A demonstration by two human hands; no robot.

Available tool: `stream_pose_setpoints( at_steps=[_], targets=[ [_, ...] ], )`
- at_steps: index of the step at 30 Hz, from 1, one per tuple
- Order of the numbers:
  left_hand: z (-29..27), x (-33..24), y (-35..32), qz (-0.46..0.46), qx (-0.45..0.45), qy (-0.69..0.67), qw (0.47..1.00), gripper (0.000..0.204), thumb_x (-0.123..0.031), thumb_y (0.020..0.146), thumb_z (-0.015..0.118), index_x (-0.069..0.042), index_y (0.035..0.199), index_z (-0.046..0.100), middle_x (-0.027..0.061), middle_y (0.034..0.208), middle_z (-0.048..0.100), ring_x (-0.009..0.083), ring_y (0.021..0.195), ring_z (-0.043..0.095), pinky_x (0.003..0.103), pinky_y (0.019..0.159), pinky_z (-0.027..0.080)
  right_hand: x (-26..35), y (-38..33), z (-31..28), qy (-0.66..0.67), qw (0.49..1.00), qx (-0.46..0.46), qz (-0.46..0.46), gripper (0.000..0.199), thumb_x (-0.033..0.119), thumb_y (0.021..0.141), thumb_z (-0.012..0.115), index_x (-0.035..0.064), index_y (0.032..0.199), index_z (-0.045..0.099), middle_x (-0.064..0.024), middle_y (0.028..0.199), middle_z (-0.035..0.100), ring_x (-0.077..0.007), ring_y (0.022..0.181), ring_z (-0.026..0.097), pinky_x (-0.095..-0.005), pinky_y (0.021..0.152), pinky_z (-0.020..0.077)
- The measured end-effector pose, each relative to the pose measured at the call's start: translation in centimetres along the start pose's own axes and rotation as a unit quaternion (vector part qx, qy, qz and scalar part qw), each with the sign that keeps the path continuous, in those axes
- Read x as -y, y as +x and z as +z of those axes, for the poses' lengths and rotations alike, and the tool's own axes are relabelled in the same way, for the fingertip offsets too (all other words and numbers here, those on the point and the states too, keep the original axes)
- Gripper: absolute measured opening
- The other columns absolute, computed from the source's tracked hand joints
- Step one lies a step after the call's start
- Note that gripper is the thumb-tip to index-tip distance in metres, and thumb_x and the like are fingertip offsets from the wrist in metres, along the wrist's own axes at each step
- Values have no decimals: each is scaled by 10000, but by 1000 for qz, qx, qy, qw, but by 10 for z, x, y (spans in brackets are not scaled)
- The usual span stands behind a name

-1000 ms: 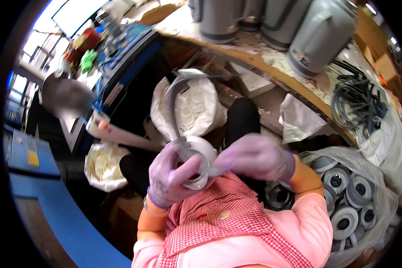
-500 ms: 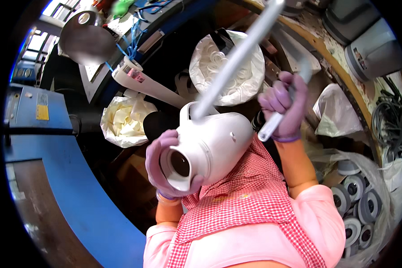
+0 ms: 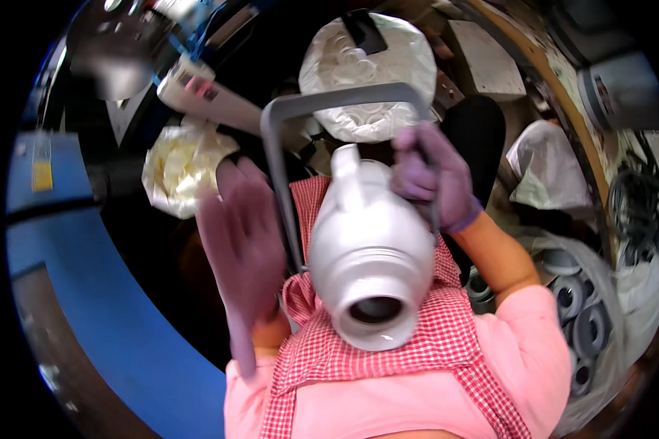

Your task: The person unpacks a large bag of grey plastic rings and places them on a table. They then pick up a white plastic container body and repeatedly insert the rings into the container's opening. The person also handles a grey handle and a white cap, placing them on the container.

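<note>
A white jug body [image 3: 370, 227] hangs in front of my checked apron [image 3: 388, 366], its round dark mouth facing me and its loop-shaped grip pointing away. A grey U-shaped carrying handle [image 3: 337, 101] spans the jug, one arm of it running down the jug's left side. My right hand [image 3: 439, 175], in a purple glove, is closed around the handle's right arm beside the jug. My left hand [image 3: 245, 241], gloved alike and smeared by motion, is raised left of the handle with fingers stretched out, holding nothing.
Farther off stands a white-lined container [image 3: 410, 66] of clear rings, with a bag of cream-coloured pieces [image 3: 172, 164] at left. A blue machine surface [image 3: 117, 314] curves along the left. Grey-and-white round parts [image 3: 589, 329] fill a clear bag at right, below dark cables [image 3: 630, 197].
The grey handle has come down from above and now spans the jug. My left hand has let go of the jug's neck and opened. The jug has turned its mouth toward me.
</note>
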State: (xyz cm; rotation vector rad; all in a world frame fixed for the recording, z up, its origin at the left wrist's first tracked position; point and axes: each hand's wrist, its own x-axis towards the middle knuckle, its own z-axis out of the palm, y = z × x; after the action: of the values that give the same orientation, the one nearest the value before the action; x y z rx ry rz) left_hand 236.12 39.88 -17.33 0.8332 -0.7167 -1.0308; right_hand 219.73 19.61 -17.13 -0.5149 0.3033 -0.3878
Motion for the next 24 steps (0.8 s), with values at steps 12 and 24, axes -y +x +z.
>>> stream_pose_setpoints(
  at_steps=[12, 24],
  targets=[
    [47, 26, 16, -106, 18, 120, 987, 413, -237, 919, 542, 64, 1180, 650, 177, 1267, 645, 287, 1268, 546, 428, 1151, 319, 5, -55, -35, 63, 994, 43, -75, 411, 452, 1059, 371, 80, 1076, 545, 96, 492, 323, -33, 419, 283, -202, 479, 279],
    [54, 31, 31, 52, -92, 293, 950, 442, -133, 896, 641, 25, 1294, 536, 149, 1398, 535, 193, 966, 637, 301, 924, 484, 35, -56, -23, 52, 994, -8, -100, 674, 584, 1035, 269, 43, 1360, 504, 81, 480, 295, -64, 412, 252, -230, 506, 272]
  ],
)
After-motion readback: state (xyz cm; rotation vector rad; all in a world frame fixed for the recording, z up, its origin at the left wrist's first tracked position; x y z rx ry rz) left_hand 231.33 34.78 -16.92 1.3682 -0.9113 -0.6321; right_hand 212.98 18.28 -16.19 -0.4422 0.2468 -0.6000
